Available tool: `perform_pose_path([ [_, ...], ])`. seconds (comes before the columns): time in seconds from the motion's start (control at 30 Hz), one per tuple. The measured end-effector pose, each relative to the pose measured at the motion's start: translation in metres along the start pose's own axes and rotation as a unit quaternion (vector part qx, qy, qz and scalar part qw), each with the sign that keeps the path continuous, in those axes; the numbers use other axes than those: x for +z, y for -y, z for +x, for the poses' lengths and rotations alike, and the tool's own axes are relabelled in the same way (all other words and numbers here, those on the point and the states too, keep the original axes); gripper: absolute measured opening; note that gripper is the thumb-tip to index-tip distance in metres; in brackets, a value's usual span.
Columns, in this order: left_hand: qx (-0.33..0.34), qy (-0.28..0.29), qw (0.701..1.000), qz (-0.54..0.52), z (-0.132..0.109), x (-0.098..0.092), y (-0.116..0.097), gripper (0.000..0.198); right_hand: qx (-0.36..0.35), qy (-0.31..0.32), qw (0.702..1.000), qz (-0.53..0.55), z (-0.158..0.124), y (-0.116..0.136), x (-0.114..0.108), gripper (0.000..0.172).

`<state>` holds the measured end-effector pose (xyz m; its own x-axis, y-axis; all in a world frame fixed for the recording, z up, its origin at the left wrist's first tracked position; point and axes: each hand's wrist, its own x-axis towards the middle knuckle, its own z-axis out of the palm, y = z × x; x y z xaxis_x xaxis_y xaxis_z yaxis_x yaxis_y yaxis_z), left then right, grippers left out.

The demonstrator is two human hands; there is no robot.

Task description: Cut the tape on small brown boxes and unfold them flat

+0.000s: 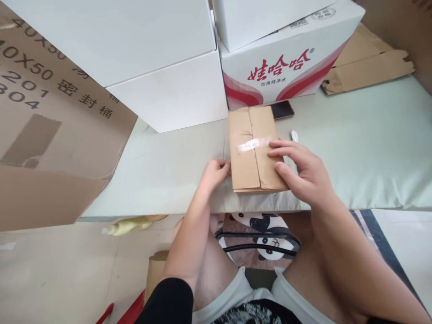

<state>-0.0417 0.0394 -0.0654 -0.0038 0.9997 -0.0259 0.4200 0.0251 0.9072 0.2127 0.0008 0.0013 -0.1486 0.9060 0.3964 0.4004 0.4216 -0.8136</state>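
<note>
A small brown cardboard box (241, 168) sits on the pale green cloth near the front edge, its two top flaps meeting at a middle seam. A short strip of clear tape (248, 145) crosses that seam. Against the box's left side, my left hand (216, 173) has its fingers pinched together; what they hold, if anything, is hidden. My right hand (303, 171) lies over the right side of the box, fingers apart, with the fingertips resting on the top flap.
Behind the box stand white cartons (185, 92) and a red-and-white water carton (286, 67). A phone (282, 110) and a small white object (294, 136) lie nearby. A large brown carton (67, 148) fills the left; flattened cardboard (371, 72) lies at the back right.
</note>
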Motion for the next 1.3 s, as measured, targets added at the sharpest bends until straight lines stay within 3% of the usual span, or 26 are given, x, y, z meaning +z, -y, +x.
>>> perform_pose_path([
  [0.07,-0.009,-0.056,0.998,0.01,-0.005,-0.013,-0.012,0.042,-0.007,0.02,1.0,0.002,0.001,-0.003,0.001,0.017],
  [0.1,0.032,-0.13,0.991,0.002,-0.007,-0.018,-0.02,0.041,-0.011,0.031,0.999,0.006,0.001,-0.003,0.001,0.017],
  [0.13,0.103,-0.156,0.982,-0.01,-0.01,-0.022,-0.029,0.043,-0.017,0.043,0.999,0.011,0.001,-0.004,0.001,0.017],
  [0.17,0.179,-0.145,0.973,-0.009,-0.013,-0.024,-0.038,0.046,-0.022,0.057,0.998,0.019,0.001,-0.004,0.001,0.018],
  [0.23,0.301,-0.066,0.951,0.029,-0.018,-0.022,-0.052,0.043,-0.032,0.089,0.995,0.043,0.002,-0.007,0.002,0.019],
  [0.3,0.352,0.004,0.932,0.083,-0.02,-0.016,-0.059,0.038,-0.02,0.08,0.994,0.069,0.003,-0.013,0.001,0.021],
  [0.4,0.356,0.034,0.926,0.121,-0.019,-0.009,-0.057,0.037,0.089,-0.063,0.994,-0.006,0.007,-0.031,-0.004,0.022],
  [0.47,0.356,0.027,0.927,0.113,-0.018,-0.009,-0.052,0.038,0.19,-0.13,0.962,-0.146,0.01,-0.048,-0.01,0.025],
  [0.53,0.363,0.021,0.926,0.098,-0.018,-0.011,-0.049,0.039,0.266,-0.086,0.922,-0.266,0.012,-0.064,-0.015,0.037],
  [0.63,0.37,0.023,0.924,0.094,-0.017,-0.012,-0.047,0.039,0.32,0.038,0.89,-0.322,0.014,-0.079,-0.017,0.038],
  [0.73,0.374,0.036,0.919,0.116,-0.016,-0.009,-0.049,0.04,0.338,0.051,0.896,-0.283,0.017,-0.08,-0.013,0.022],
  [0.83,0.383,0.043,0.914,0.129,-0.017,-0.004,-0.051,0.04,0.36,0.03,0.921,-0.146,0.02,-0.074,-0.01,0.012],
  [0.93,0.388,0.045,0.91,0.138,-0.02,-0.002,-0.054,0.039,0.318,-0.093,0.941,0.068,0.023,-0.062,-0.012,0.019],
  [1.03,0.387,0.055,0.907,0.156,-0.025,0.0,-0.057,0.039,0.178,-0.228,0.937,0.198,0.024,-0.038,-0.015,0.023],
  [1.13,0.378,0.055,0.908,0.171,-0.03,0.005,-0.061,0.038,0.086,-0.246,0.948,0.182,0.019,-0.007,-0.016,0.022],
  [1.23,0.377,0.043,0.907,0.182,-0.036,0.013,-0.065,0.037,0.077,-0.233,0.966,0.088,0.009,0.02,-0.013,0.02],
  [1.3,0.376,0.032,0.907,0.186,-0.04,0.019,-0.067,0.036,0.079,-0.184,0.98,0.016,0.004,0.032,-0.011,0.021],
])
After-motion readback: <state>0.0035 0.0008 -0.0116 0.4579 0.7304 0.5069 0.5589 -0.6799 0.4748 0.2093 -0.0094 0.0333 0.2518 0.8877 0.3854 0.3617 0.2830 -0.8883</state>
